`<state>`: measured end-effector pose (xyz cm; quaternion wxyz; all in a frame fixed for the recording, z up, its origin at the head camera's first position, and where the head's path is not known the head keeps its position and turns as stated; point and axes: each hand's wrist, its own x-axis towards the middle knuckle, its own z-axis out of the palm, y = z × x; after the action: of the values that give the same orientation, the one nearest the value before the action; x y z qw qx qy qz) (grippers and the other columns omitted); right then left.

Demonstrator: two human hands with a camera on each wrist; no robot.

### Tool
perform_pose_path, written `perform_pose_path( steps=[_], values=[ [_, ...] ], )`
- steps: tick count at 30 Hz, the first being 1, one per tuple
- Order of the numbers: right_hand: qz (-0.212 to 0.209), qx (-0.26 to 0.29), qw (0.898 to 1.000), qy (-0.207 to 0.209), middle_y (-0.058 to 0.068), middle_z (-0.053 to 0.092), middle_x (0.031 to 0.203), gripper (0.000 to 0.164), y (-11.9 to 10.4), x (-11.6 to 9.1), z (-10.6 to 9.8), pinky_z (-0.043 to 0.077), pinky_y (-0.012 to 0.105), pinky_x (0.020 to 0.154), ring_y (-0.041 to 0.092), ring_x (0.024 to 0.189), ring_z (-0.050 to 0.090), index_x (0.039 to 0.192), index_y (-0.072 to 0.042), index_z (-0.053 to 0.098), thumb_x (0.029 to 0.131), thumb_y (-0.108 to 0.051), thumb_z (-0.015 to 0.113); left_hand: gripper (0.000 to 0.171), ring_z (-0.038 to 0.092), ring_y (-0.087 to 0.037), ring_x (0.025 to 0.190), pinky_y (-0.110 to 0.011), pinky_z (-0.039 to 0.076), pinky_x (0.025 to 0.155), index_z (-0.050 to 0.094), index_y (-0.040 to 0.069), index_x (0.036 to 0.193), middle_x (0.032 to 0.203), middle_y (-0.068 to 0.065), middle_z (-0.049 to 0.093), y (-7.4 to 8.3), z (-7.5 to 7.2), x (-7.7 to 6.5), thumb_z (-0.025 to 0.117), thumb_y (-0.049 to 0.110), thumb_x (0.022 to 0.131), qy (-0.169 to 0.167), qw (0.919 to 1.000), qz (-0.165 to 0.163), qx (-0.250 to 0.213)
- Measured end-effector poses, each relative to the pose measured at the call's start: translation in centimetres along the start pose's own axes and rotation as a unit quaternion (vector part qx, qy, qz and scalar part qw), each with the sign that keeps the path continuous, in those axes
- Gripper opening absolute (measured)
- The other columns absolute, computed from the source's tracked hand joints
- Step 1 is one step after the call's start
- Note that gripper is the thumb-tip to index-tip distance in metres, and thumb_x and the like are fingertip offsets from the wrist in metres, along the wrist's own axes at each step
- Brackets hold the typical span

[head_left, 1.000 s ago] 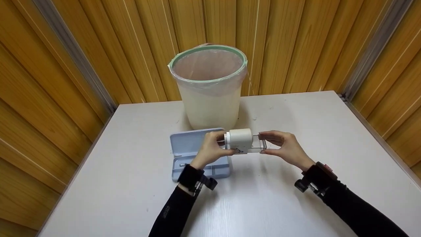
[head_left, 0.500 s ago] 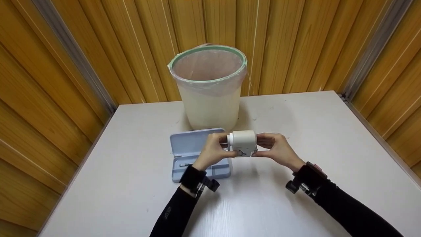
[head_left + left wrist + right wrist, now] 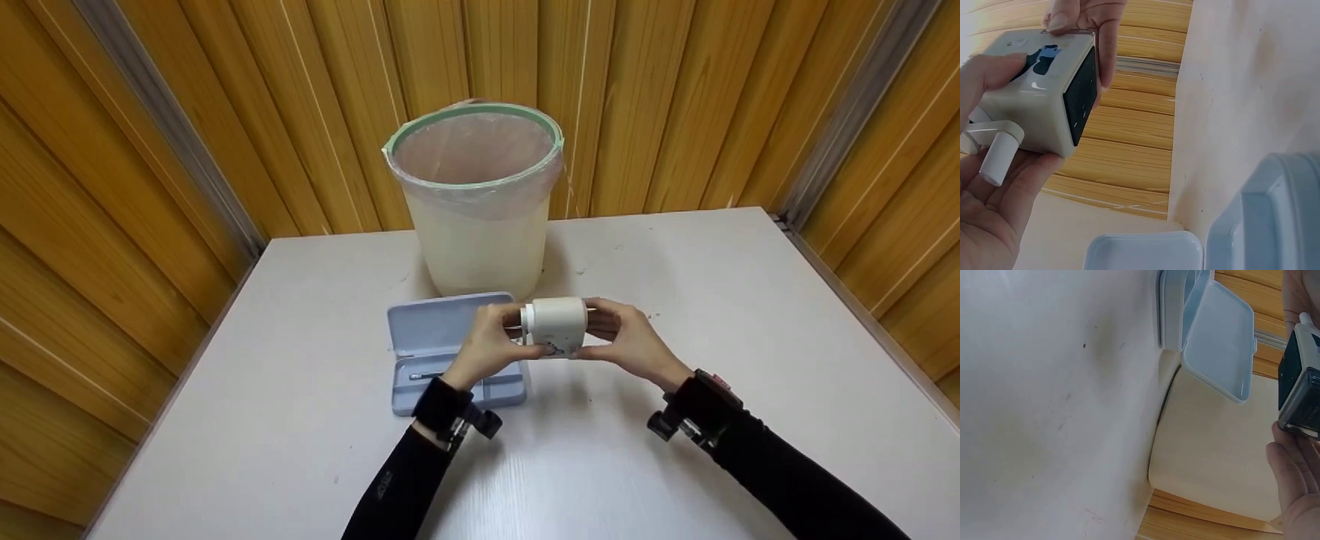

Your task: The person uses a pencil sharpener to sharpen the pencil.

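A cream hand-crank pencil sharpener [image 3: 559,324] is held above the table, in front of the bin. My left hand [image 3: 486,346] grips its crank end between thumb and fingers. At the opposite end my right hand [image 3: 634,343] holds it, thumb low and fingers behind. The left wrist view shows the white crank handle [image 3: 999,158], a dark base [image 3: 1080,97] and a blue-and-dark print on the body. The sharpener's clear shavings drawer [image 3: 1307,405] sits in the right end, partly cut off in the right wrist view. My fingers behind the sharpener are partly hidden.
A light-blue pencil case [image 3: 442,322] lies with its lid up behind my left hand. A short pencil-like stick [image 3: 426,376] is in one compartment. A cream bin [image 3: 484,251] with a green rim and pink liner stands behind, near the wood-panelled wall [image 3: 660,105].
My right hand has moved left, pushing the clear drawer into the pencil sharpener. The sharpener and left hand have shifted slightly right; little differs over the last half second.
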<state>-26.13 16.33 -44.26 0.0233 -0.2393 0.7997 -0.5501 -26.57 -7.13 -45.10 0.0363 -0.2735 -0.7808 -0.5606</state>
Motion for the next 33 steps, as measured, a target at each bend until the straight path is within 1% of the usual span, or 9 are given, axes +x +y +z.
perform_pose_path(
  steps=[4,9,17,20,23,25,28,31,33],
  values=[
    [-0.033,-0.027,0.999,-0.002,0.02,0.059,0.136,0.081,-1.0,-0.1,-0.2,0.048,0.044,0.105,0.035,0.122,0.06,0.142,-0.009,0.049,0.071,-0.007,0.087,0.048,0.073,-0.023,0.095,-0.025,0.058,0.085,0.068,-0.004,0.114,0.105,-0.018,0.073,-0.1,0.4,0.0,0.085,0.002,0.069,-0.011,0.9999,0.003,-0.013],
    [-0.055,-0.076,0.996,0.006,0.014,0.062,0.133,0.07,-1.5,-0.3,-0.1,0.051,0.048,0.1,0.029,0.118,0.061,0.136,-0.008,0.055,0.073,-0.007,0.085,0.048,0.072,-0.023,0.097,-0.022,0.057,0.086,0.068,-0.004,0.114,0.107,-0.018,0.073,-0.1,0.8,0.0,0.086,0.004,0.07,-0.013,0.9998,0.01,-0.007],
    [-0.048,-0.083,0.995,0.017,0.007,0.067,0.123,0.05,-1.2,-0.8,-0.2,0.056,0.036,0.09,0.022,0.107,0.062,0.123,-0.01,0.064,0.077,-0.013,0.084,0.056,0.069,-0.025,0.11,-0.022,0.054,0.093,0.064,-0.004,0.124,0.119,-0.017,0.07,-0.1,1.4,0.0,0.085,0.004,0.073,-0.038,0.9991,0.017,0.008],
    [-0.048,-0.088,0.995,0.022,0.008,0.068,0.12,0.047,-0.8,-0.8,-0.5,0.057,0.034,0.087,0.023,0.105,0.063,0.119,-0.008,0.066,0.076,-0.011,0.084,0.067,0.061,-0.024,0.124,-0.027,0.05,0.101,0.057,0.001,0.136,0.134,-0.016,0.062,0.4,1.0,0.0,0.085,0.013,0.076,-0.043,0.9982,0.014,0.04],
    [-0.044,-0.101,0.994,0.029,0.013,0.068,0.119,0.047,0.0,-0.7,-0.8,0.058,0.039,0.087,0.027,0.104,0.064,0.118,-0.006,0.066,0.075,-0.008,0.084,0.08,0.047,-0.025,0.138,-0.037,0.041,0.112,0.046,0.01,0.147,0.149,-0.011,0.05,0.9,0.2,-0.1,0.083,0.027,0.078,-0.021,0.9929,0.021,0.115],
    [-0.034,-0.104,0.993,0.033,0.015,0.068,0.119,0.047,0.7,-0.6,-0.9,0.058,0.041,0.087,0.029,0.104,0.065,0.118,-0.004,0.066,0.075,-0.007,0.084,0.086,0.036,-0.029,0.146,-0.045,0.032,0.118,0.04,0.015,0.151,0.157,-0.009,0.039,1.2,-0.5,-0.2,0.082,0.034,0.079,0.004,0.9845,0.03,0.173],
    [-0.018,-0.109,0.993,0.04,0.018,0.067,0.12,0.048,1.7,-0.5,-1.2,0.058,0.042,0.088,0.032,0.103,0.067,0.119,-0.003,0.065,0.075,-0.007,0.084,0.095,0.019,-0.036,0.152,-0.057,0.02,0.12,0.029,0.016,0.156,0.164,-0.011,0.022,1.5,-1.5,-0.5,0.078,0.044,0.08,0.038,0.9633,0.038,0.263],
    [-0.002,-0.118,0.992,0.045,0.021,0.066,0.121,0.049,2.5,-0.4,-1.4,0.057,0.042,0.087,0.036,0.102,0.068,0.12,-0.001,0.064,0.076,-0.006,0.084,0.098,0.008,-0.041,0.153,-0.062,0.013,0.12,0.02,0.016,0.158,0.166,-0.015,0.009,1.5,-2.3,-1.0,0.071,0.053,0.083,0.064,0.9329,0.03,0.353],
    [0.004,-0.122,0.991,0.045,0.022,0.065,0.12,0.049,2.9,-0.4,-1.6,0.057,0.041,0.086,0.036,0.101,0.069,0.119,0.0,0.063,0.075,-0.005,0.083,0.095,0.006,-0.042,0.152,-0.063,0.009,0.12,0.018,0.015,0.159,0.166,-0.017,0.008,1.1,-2.9,-1.6,0.066,0.055,0.087,0.079,0.9152,0.019,0.395]
  ],
)
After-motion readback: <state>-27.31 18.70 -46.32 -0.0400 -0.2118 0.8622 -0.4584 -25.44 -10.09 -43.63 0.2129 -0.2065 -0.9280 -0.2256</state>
